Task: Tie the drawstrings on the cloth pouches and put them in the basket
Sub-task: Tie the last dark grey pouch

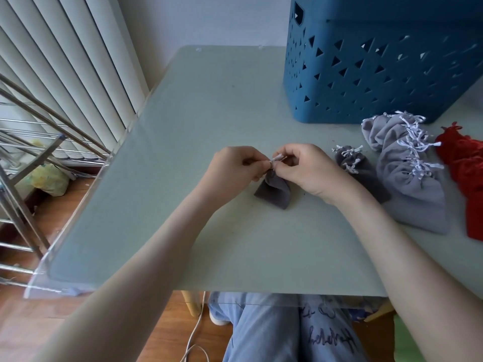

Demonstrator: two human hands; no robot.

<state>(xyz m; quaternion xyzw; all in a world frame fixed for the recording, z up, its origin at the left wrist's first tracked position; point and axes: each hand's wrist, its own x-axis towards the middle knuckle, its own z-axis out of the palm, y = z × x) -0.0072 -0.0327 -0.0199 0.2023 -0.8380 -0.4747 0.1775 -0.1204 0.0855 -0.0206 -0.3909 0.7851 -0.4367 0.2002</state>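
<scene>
Grey, soft-looking cloth is bunching at the centre of the frame, where a small dark pouch (273, 190) is lying on the pale, glossy surface (209, 113) with its gathered neck pointing up the frame. The left grip (235, 165) and the right grip (305, 168) are each pinching an end of the thin white drawstring (277, 158) just above that neck. That probably lets the cords be drawn tight and knotted while the pouch's body is resting flat.

Toward the right of the frame, a second dark pouch (352, 163), a heap of lighter grey pouches (407, 173) and red pouches (465, 173) are lying puckered and limp. Whether they are tied, I cannot tell. Filling the upper right, the rigid blue plastic basket (366, 74), pierced with triangular holes, is standing just behind the heap, likely for short drops.
</scene>
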